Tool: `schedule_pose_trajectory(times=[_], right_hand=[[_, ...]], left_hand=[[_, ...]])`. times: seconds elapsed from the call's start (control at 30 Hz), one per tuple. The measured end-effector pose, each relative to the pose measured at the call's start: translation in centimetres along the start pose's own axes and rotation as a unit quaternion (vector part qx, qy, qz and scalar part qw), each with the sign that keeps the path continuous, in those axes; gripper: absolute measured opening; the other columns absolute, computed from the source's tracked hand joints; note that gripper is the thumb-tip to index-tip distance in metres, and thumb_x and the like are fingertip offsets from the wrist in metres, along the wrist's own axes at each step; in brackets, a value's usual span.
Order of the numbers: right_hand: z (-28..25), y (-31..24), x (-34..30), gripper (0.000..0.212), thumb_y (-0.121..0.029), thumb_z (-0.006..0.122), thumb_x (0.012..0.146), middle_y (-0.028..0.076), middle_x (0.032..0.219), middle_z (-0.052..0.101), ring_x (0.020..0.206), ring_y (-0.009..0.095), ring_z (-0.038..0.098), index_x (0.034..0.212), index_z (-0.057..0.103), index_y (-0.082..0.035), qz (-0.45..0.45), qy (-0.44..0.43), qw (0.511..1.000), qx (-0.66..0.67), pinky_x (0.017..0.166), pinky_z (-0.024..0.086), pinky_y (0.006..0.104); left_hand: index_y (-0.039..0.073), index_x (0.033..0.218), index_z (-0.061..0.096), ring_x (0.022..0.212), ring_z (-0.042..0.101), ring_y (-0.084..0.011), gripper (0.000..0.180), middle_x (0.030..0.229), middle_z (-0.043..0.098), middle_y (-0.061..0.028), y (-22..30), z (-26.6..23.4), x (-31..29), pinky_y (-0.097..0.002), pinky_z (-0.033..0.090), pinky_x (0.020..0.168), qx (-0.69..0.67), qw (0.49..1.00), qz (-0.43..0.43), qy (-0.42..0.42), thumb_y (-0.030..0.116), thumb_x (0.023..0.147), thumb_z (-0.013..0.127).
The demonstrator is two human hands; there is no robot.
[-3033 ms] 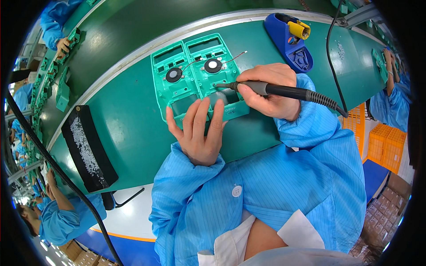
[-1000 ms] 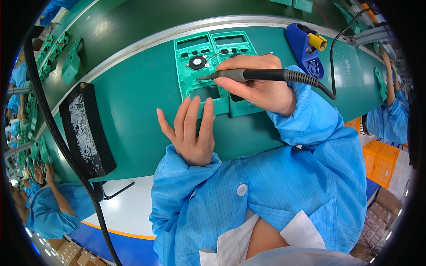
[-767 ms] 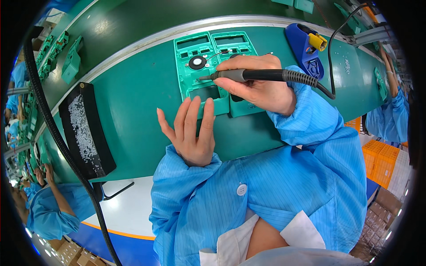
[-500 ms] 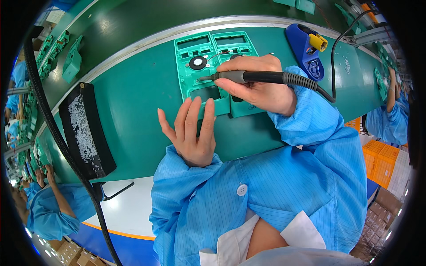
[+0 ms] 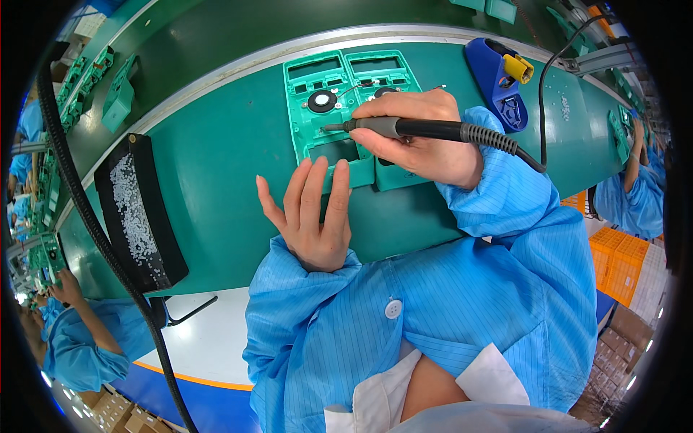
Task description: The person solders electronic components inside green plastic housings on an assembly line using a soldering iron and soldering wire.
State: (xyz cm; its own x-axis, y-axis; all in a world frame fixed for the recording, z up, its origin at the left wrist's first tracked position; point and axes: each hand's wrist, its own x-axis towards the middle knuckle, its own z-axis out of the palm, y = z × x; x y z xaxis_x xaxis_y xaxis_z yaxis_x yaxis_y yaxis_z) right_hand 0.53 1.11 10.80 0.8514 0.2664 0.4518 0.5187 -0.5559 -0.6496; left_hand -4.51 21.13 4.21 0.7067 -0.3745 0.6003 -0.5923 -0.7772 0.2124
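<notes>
My right hand (image 5: 426, 137) is closed like a pen grip round a soldering iron (image 5: 440, 128). The iron's metal tip points left, down onto the inside of a green plastic housing (image 5: 297, 119), below a round black speaker (image 5: 322, 101) with a white centre. Whether the tip touches the plastic I cannot tell. My left hand (image 5: 314, 216) has its fingers spread, with the fingertips resting at the near edge of that housing. A second green housing (image 5: 401, 177) lies alongside on the right, partly covered by my right hand. Thin wires run from the speaker toward it.
A blue iron stand (image 5: 484, 68) with a yellow part sits at the right. At the left, a black tray (image 5: 162, 216) holds many small clear pieces. A thick black cable (image 5: 94, 227) crosses the left side. Beyond the bench edge runs a conveyor (image 5: 238, 36). Co-workers sit at both sides.
My hands and the iron stay almost in place; the iron's cable end has dipped slightly. Co-workers' hands at the left have shifted, and green parts on the conveyor have moved a little right.
</notes>
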Motion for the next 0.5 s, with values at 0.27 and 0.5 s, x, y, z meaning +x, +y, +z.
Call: schedule_pose_trajectory(times=[0.27,0.5], right_hand=[[-1.1,-0.7,-0.2,0.020,-0.010,0.077,0.081,0.012,0.078,0.070,0.063,0.022,0.069,0.097,0.070,0.001,0.028,0.015,0.999,0.031,0.055,0.053,0.0291],[-1.0,-1.0,-0.4,0.021,-0.008,0.078,0.080,0.012,0.079,0.071,0.063,0.020,0.068,0.098,0.071,0.000,-0.005,-0.002,1.000,-0.010,0.055,0.052,0.0284]], left_hand=[[0.013,0.122,0.066,0.120,0.055,-0.0246,0.039,0.125,0.060,-0.0060,0.0,0.1,0.0,-0.0563,0.020,0.115,-0.011,1.000,0.001,0.005,0.016,0.084,0.072],[0.012,0.122,0.066,0.120,0.055,-0.0251,0.039,0.125,0.059,-0.0064,0.0,-0.1,0.0,-0.0561,0.020,0.115,-0.012,1.000,0.003,0.000,0.016,0.084,0.071]])
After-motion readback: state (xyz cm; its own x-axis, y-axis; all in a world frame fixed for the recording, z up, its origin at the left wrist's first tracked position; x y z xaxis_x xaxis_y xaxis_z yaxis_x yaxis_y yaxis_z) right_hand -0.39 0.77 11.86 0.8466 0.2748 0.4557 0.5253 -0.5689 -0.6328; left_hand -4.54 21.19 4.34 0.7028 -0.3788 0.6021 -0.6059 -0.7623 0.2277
